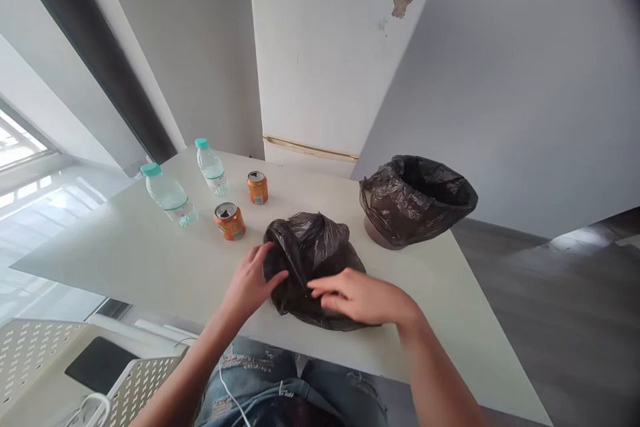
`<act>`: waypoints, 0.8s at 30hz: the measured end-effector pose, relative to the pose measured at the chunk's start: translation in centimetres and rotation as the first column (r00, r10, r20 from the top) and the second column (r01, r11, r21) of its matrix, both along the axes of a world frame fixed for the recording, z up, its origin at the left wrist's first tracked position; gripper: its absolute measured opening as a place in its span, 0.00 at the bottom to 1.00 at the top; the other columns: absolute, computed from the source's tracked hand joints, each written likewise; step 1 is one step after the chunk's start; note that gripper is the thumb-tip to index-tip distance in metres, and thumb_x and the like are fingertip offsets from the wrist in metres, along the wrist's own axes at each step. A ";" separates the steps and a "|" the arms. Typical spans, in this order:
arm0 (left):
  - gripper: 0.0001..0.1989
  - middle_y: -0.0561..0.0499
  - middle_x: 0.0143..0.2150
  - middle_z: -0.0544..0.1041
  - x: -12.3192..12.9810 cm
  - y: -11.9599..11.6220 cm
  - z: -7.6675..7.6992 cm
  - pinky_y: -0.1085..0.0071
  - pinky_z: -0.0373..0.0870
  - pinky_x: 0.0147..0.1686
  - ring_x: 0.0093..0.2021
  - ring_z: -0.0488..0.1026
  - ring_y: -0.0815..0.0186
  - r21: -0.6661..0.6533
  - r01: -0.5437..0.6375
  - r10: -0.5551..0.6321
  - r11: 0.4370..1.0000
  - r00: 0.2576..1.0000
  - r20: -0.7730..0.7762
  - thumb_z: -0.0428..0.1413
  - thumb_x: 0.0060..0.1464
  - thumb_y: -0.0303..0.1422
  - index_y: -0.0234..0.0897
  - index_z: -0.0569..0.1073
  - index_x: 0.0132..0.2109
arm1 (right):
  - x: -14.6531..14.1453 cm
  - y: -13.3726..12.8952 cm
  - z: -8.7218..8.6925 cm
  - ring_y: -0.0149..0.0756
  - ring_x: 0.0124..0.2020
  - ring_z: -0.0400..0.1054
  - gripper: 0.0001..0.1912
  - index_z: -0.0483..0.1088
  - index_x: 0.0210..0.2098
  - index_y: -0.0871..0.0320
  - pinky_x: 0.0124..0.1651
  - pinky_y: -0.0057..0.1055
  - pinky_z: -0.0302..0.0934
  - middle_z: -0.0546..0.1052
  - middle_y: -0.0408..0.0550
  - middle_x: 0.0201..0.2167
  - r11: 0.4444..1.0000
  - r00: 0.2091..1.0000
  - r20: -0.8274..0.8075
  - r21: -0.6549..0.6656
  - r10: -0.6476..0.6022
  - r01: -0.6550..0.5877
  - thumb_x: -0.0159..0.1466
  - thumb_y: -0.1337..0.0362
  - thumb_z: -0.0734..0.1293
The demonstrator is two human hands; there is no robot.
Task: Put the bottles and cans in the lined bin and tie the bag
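A crumpled black garbage bag (325, 247) lies in front of me on the table, its mouth facing toward me and to the left. My left hand (255, 283) is at the bag's left rim, its fingers bent over the edge and its thumb resting on the plastic. Over the bag's near right side is my right hand (357, 297), fingers stretched out to the left and touching or just above the plastic. Nothing shows in that hand. Whether a container sits inside this bag is hidden.
A bin lined with a black bag (395, 207) stands at the table's right edge. Two orange cans (230, 221) and two clear bottles with teal caps (173, 195) stand at the left on the white table (450, 320). Behind is a white fridge (330, 60).
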State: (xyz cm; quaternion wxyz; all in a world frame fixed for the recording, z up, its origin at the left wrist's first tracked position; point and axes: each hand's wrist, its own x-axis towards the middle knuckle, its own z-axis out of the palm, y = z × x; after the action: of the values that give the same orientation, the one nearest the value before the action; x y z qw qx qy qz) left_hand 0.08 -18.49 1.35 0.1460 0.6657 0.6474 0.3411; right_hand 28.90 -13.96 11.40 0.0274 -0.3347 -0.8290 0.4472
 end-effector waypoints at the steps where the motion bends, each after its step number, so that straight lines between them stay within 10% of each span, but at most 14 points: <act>1: 0.21 0.42 0.58 0.78 0.5 0.1 -0.6 0.52 0.73 0.56 0.56 0.76 0.48 -0.027 0.036 -0.037 0.999 0.999 -0.031 0.59 0.60 0.36 0.43 0.74 0.60 | 0.3 0.4 -0.1 0.40 0.44 0.79 0.19 0.76 0.59 0.48 0.47 0.34 0.69 0.84 0.46 0.47 0.988 0.988 -0.036 0.029 -0.147 0.149 0.74 0.56 0.61; 4: 0.14 0.45 0.51 0.82 -0.2 1.1 -2.0 0.56 0.74 0.53 0.51 0.78 0.51 -0.058 0.070 -0.067 0.996 0.997 0.043 0.52 0.59 0.30 0.43 0.79 0.49 | 0.5 3.4 -2.3 0.43 0.45 0.78 0.19 0.76 0.57 0.52 0.53 0.41 0.69 0.83 0.50 0.47 0.753 0.807 -0.196 0.291 -0.556 0.590 0.74 0.61 0.57; 6: 0.15 0.47 0.47 0.83 -2.0 2.1 -2.1 0.59 0.74 0.51 0.47 0.79 0.54 -0.061 0.057 -0.044 0.996 0.979 0.200 0.51 0.58 0.31 0.43 0.79 0.47 | 0.2 6.0 -4.5 0.46 0.57 0.74 0.24 0.71 0.64 0.53 0.63 0.46 0.65 0.77 0.55 0.61 0.662 0.753 -0.284 0.359 -0.594 0.658 0.72 0.64 0.58; 8: 0.15 0.47 0.44 0.83 -3.8 2.8 -1.6 0.61 0.75 0.47 0.44 0.79 0.55 -0.075 -0.010 0.039 0.997 0.918 0.394 0.52 0.56 0.35 0.41 0.79 0.48 | -0.2 8.1 -6.6 0.46 0.60 0.72 0.28 0.66 0.70 0.52 0.67 0.48 0.63 0.73 0.55 0.66 0.714 0.761 -0.275 0.265 -0.588 0.648 0.71 0.64 0.59; 13: 0.22 0.46 0.52 0.79 -5.1 1.7 -0.1 0.65 0.74 0.43 0.48 0.76 0.57 -0.097 -0.355 0.322 0.930 0.658 0.680 0.52 0.60 0.42 0.41 0.72 0.58 | 1.3 7.5 -7.5 0.42 0.45 0.78 0.26 0.72 0.65 0.55 0.57 0.42 0.70 0.84 0.50 0.43 0.900 0.880 -0.187 -0.099 -0.436 0.425 0.69 0.60 0.65; 17: 0.16 0.45 0.52 0.78 -3.6 -0.2 -0.7 0.61 0.73 0.52 0.52 0.74 0.55 -0.057 -0.502 0.454 0.863 0.721 0.524 0.48 0.66 0.44 0.42 0.72 0.52 | 5.3 3.5 -5.2 0.45 0.49 0.78 0.20 0.80 0.58 0.51 0.53 0.41 0.72 0.83 0.50 0.51 0.964 0.973 -0.153 -0.228 -0.175 0.137 0.68 0.55 0.69; 21: 0.11 0.47 0.43 0.79 -2.4 0.5 -1.4 0.62 0.72 0.51 0.47 0.75 0.57 -0.083 -0.375 0.366 0.923 0.797 0.481 0.49 0.60 0.37 0.40 0.72 0.44 | 6.2 0.8 -5.1 0.45 0.54 0.75 0.24 0.76 0.61 0.50 0.58 0.44 0.70 0.78 0.54 0.58 0.845 0.839 -0.120 -0.006 -0.531 0.534 0.73 0.48 0.62; 24: 0.11 0.49 0.41 0.79 -1.7 2.9 -1.0 0.66 0.71 0.47 0.44 0.75 0.59 -0.054 -0.327 0.305 0.943 0.793 0.527 0.51 0.55 0.35 0.39 0.73 0.43 | 4.6 -1.2 -6.3 0.44 0.51 0.75 0.21 0.76 0.57 0.51 0.57 0.42 0.69 0.80 0.52 0.54 0.900 0.897 -0.070 -0.046 -0.436 0.434 0.71 0.49 0.66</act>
State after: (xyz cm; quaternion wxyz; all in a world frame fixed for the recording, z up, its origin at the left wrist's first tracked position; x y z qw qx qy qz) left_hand -1.62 -15.57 0.32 0.2460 0.4312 0.6770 0.5433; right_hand 33.54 -15.18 5.14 0.1540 -0.4939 -0.7250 0.4547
